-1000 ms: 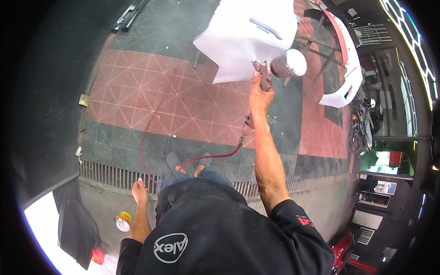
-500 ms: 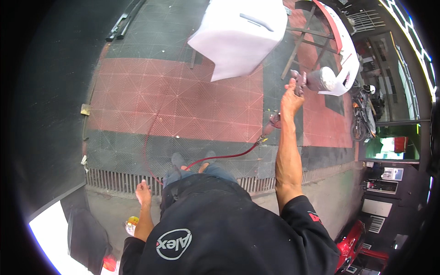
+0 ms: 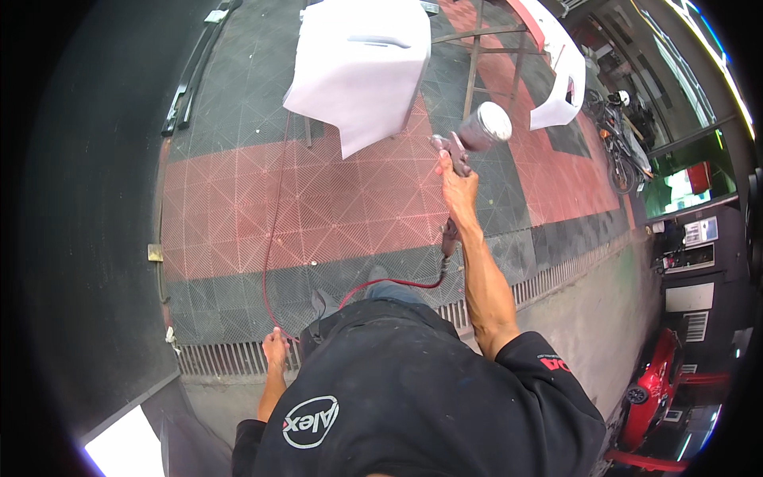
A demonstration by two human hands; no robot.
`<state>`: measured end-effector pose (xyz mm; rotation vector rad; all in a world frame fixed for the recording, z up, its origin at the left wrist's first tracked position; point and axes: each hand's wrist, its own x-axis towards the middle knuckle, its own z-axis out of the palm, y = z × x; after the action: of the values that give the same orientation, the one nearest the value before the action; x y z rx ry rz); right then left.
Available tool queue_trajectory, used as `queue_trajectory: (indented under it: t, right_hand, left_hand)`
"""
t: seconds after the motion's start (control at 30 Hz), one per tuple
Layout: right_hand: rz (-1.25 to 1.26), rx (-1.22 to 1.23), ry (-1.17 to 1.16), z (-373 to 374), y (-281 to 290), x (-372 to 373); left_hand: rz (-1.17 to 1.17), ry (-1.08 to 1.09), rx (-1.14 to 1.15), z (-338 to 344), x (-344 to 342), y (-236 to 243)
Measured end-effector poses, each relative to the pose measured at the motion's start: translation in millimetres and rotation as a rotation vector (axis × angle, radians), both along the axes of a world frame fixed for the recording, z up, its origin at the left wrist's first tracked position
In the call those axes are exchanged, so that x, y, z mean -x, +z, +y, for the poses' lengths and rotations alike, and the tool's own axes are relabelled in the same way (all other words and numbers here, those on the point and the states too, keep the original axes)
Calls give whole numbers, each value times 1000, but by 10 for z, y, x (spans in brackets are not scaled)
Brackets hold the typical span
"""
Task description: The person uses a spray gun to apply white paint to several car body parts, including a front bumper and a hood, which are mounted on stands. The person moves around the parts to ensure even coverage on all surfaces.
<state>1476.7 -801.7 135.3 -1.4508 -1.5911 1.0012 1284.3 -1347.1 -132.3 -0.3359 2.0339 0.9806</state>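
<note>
Right hand (image 3: 457, 179): centre of frame, arm outstretched, fingers wrapped around spray gun grip.
Spray gun (image 3: 469, 137): upper centre, cup tilted right, just beside white panel (image 3: 358, 63).
Red hose (image 3: 393, 281): trails from gun toward body.
Left hand (image 3: 275, 350): lower left, hanging, fingers loosely curled, empty.
Floor (image 3: 238, 207): red and grey grid tiles.

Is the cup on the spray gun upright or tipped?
Tipped. The cup leans up and rightward from the spray gun gripped in the right hand.
</note>
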Motion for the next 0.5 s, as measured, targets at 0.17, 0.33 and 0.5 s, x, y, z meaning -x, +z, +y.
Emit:
queue_trajectory:
  t: [0.17, 0.33, 0.5]
  right_hand:
    - [-66, 19, 93, 521, 366, 156]
    - [-188, -99, 166, 1301, 697, 328]
    - [-249, -228, 294, 2008, 1096, 489]
  left_hand:
    - [-6, 44, -60, -20, -36, 8]
    - [47, 80, 23, -152, -227, -39]
    - [99, 84, 98, -183, -661, 17]
